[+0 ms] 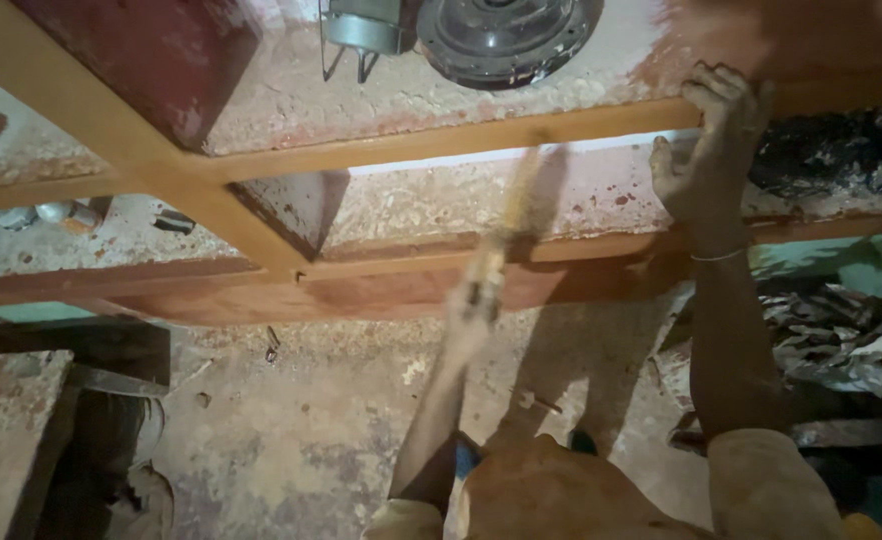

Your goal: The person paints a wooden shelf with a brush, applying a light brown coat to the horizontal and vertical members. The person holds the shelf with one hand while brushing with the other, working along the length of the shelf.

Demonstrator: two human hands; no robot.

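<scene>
- The right hand (713, 135) is raised high, with its fingers curled over the top edge of the wooden frame (291, 262) and the thumb pressed on the side of the same rail; it holds the frame firmly.
- Its forearm goes straight down from the frame, and a thin band is around the wrist.
- The left hand (481, 290) is blurred by motion in front of the lower rail of the frame. It is closed on a thin stick-like tool (513, 205), yellowish in colour, which points up across the frame; what kind of tool it is I cannot tell.
- The frame is made of orange-brown rails joined as a grid, smooth and glossy.
- Behind the upper openings of the frame, a round grey metal part (506, 35) lies on a rough pale surface.
- To the right of the frame there is a pile of dry leaves (841, 330).
- Below the frame is a stained concrete floor (301, 440).
</scene>
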